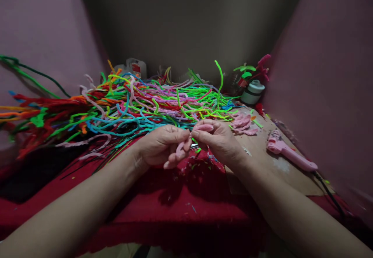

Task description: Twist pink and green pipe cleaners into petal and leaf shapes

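Between my two hands is a pink pipe cleaner (204, 128), pinched near its middle. My left hand (164, 143) grips it with thumb and forefinger, and a bent pink end hangs down over the lower fingers. My right hand (220, 139) pinches the same piece right beside the left thumb, with a pink loop lying across its forefinger. The fingertips of both hands almost touch, so the exact join is hidden. A small heap of pink shaped pipe cleaner pieces (242, 122) lies just beyond my right hand.
A big pile of many-coloured pipe cleaners (175, 98) spreads across the back of the red cloth (175, 211). At the right, a pink corded hot tool (291, 155) rests on a brown board (262, 141). Behind it stand a pale jar (253, 92) and a pink pipe-cleaner flower (264, 67).
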A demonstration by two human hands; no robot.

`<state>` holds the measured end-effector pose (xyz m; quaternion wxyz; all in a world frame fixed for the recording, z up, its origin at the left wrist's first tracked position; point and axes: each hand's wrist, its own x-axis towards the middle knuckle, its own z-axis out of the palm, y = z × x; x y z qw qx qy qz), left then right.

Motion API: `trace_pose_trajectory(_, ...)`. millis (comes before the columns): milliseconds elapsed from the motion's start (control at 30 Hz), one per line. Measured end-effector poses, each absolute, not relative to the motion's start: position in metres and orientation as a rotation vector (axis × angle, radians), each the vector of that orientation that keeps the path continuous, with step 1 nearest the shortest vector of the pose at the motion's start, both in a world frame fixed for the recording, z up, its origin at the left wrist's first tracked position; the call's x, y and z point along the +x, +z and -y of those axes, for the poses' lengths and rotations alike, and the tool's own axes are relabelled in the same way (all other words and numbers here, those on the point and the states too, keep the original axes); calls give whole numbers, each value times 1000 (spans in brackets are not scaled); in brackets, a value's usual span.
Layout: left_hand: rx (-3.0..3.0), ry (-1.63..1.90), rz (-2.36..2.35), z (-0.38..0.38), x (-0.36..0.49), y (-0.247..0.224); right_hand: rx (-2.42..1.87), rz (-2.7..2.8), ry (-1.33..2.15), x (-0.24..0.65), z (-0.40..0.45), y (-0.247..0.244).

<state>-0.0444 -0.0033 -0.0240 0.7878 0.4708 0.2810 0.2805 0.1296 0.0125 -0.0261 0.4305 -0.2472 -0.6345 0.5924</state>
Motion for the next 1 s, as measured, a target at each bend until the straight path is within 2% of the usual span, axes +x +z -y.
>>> trace_pose_trajectory(100,1240,684,-885,5,-41,-20,-755,1575,1395,128,-14,-28)
trace_pose_trajectory(300,2252,791,-1498,10,-33,-20,-921,1618,1329,127,-18,-32)
trace_pose_trajectory(567,2070,629,-1505,7,-35,-23,-804,1842,857,124,-22,-44)
trace_pose_trajectory(767,1865,715,-1542,6,-32,-21,-851,1711,943,123,-25,-45)
trace_pose_trajectory(1000,1694,1116,-1646,-1,-38,7,-841,1702,951,123,-19,-42)
